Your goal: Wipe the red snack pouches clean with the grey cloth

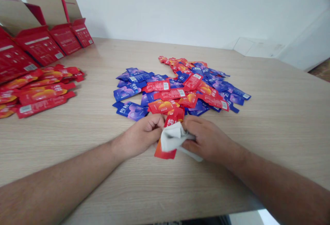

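Near the table's front, my left hand [140, 135] is closed on the left edge of a red pouch [165, 153] with orange fruit printed on it. Bunched in my right hand [208, 139] is a whitish cloth [171, 139], its fingers closed round it. The cloth lies against the pouch's face and covers its middle. Just beyond my hands spreads a heap of red pouches [170, 94] and blue pouches [131, 110], overlapping and facing various ways. One blue pouch lies close to my left knuckles.
Open red cardboard boxes [41, 46] with raised flaps stand in a row at the far left. In front of them lies a stack of red pouches [43, 94]. A white wall [165, 11] rises behind the wooden table [278, 115]. A flat white object [259, 47] sits at the back right.
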Motion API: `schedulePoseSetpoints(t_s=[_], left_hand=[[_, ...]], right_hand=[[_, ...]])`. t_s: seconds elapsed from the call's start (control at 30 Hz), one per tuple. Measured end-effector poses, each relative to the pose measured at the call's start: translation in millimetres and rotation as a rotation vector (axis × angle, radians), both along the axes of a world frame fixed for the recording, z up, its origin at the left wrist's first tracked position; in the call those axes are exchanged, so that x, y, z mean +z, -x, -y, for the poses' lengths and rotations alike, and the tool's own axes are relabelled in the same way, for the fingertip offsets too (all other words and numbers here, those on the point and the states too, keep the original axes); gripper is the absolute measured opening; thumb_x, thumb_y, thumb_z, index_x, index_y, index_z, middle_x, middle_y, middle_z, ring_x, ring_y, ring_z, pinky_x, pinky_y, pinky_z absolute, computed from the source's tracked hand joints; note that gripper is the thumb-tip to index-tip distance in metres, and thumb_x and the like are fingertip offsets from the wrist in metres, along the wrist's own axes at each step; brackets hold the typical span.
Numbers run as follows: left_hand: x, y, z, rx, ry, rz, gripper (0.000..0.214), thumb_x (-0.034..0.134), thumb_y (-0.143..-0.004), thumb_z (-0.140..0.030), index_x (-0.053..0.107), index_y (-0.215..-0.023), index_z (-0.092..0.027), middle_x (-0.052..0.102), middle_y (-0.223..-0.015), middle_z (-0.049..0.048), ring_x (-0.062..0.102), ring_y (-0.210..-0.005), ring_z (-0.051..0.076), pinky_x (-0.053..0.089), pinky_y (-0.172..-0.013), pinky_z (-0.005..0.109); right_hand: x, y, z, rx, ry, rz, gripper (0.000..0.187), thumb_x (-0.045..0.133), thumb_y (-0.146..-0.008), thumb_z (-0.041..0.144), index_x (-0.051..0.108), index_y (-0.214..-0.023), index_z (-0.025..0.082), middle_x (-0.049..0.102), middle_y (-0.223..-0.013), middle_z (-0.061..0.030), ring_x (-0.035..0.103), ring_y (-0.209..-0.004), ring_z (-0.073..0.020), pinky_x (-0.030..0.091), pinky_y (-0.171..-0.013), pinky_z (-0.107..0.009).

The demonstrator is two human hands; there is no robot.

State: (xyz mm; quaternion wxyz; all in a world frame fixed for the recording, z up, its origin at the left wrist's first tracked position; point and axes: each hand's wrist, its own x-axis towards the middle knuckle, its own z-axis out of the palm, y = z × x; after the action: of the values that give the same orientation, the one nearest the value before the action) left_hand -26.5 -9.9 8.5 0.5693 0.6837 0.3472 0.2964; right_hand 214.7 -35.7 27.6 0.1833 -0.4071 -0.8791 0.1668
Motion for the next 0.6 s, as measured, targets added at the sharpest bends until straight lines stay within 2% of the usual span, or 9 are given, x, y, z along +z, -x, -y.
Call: schedulePoseSetpoints(t_s=[0.1, 0.17, 0.27, 0.3, 0.37, 0.47, 0.53, 0.6], left_hand=[[0.3, 1.4, -1.7, -0.082, 0.055, 0.016, 0.021, 0.061, -0.092, -0.03, 0.051, -0.079, -0.017, 0.053, -0.072, -0.0029, 0.044, -0.063, 0.009, 0.037, -0.058, 0.022], [-0.5, 1.8, -1.1, -0.081, 0.069, 0.008, 0.02, 0.061, -0.092, -0.029, 0.051, -0.08, -0.017, 0.052, -0.072, -0.0029, 0.044, -0.062, 0.009, 0.037, -0.058, 0.022], [-2.7, 2.0, 1.2, -0.048, 0.055, 0.01, 0.017, 0.061, -0.09, -0.026, 0.052, -0.08, -0.016, 0.053, -0.071, -0.003, 0.045, -0.061, 0.009, 0.037, -0.057, 0.022], [-3.0, 2.6, 1.3, -0.044, 0.064, 0.029, 0.015, 0.06, -0.089, -0.024, 0.052, -0.079, -0.017, 0.053, -0.07, -0.0035, 0.045, -0.059, 0.009, 0.037, -0.056, 0.022], [-0.9, 5.6, -0.7, -0.009, 0.064, 0.038, 0.013, 0.061, -0.086, -0.022, 0.051, -0.078, -0.017, 0.05, -0.065, -0.0052, 0.042, -0.055, 0.007, 0.033, -0.053, 0.021], [12.8, 18.5, -8.3, 0.109, 0.014, 0.031, 0.015, 0.061, -0.083, -0.022, 0.049, -0.075, -0.018, 0.048, -0.061, -0.0062, 0.038, -0.051, 0.007, 0.03, -0.049, 0.02], [29.0, 34.7, -14.4, 0.196, -0.043, -0.003, 0.015, 0.059, -0.084, -0.023, 0.048, -0.076, -0.019, 0.048, -0.06, -0.0062, 0.039, -0.05, 0.007, 0.031, -0.049, 0.02], [48.0, 57.9, -19.9, 0.3, -0.166, -0.095, 0.013, 0.059, -0.085, -0.024, 0.049, -0.077, -0.019, 0.048, -0.061, -0.0059, 0.041, -0.051, 0.008, 0.031, -0.05, 0.021]], right_hand=[[-1.3, -4.6, -8.4, -0.183, -0.07, -0.032, 0.018, 0.068, -0.091, 0.035, 0.059, -0.094, 0.02, 0.062, -0.091, -0.0038, 0.057, -0.082, -0.0204, 0.044, -0.073, -0.033], [-2.3, -5.0, -8.8, -0.124, -0.06, -0.026, 0.019, 0.068, -0.091, 0.036, 0.058, -0.093, 0.02, 0.063, -0.091, -0.0041, 0.058, -0.082, -0.0209, 0.045, -0.072, -0.033], [-2.6, -3.5, -2.2, 0.077, -0.004, -0.018, 0.013, 0.066, -0.091, 0.031, 0.057, -0.09, 0.021, 0.064, -0.095, -0.0053, 0.061, -0.085, -0.0216, 0.047, -0.073, -0.033], [-2.2, -3.7, 0.1, 0.054, -0.017, -0.041, 0.01, 0.064, -0.091, 0.029, 0.058, -0.093, 0.022, 0.065, -0.097, -0.0058, 0.062, -0.085, -0.0221, 0.048, -0.074, -0.034], [-1.2, -5.8, 2.0, -0.085, -0.084, -0.098, 0.013, 0.063, -0.091, 0.035, 0.058, -0.095, 0.024, 0.065, -0.09, -0.0057, 0.062, -0.077, -0.0235, 0.047, -0.066, -0.035], [-0.4, -10.5, -0.5, -0.272, -0.166, -0.173, 0.02, 0.064, -0.091, 0.04, 0.062, -0.105, 0.026, 0.07, -0.097, -0.0073, 0.065, -0.082, -0.0278, 0.047, -0.065, -0.038], [-1.3, -12.4, -2.5, -0.302, -0.158, -0.16, 0.019, 0.065, -0.09, 0.043, 0.063, -0.101, 0.027, 0.069, -0.089, -0.006, 0.065, -0.077, -0.0276, 0.047, -0.062, -0.037], [-3.3, -12.8, -3.0, -0.28, -0.141, -0.137, 0.019, 0.065, -0.089, 0.043, 0.062, -0.097, 0.026, 0.069, -0.088, -0.0057, 0.065, -0.075, -0.027, 0.048, -0.061, -0.037]])
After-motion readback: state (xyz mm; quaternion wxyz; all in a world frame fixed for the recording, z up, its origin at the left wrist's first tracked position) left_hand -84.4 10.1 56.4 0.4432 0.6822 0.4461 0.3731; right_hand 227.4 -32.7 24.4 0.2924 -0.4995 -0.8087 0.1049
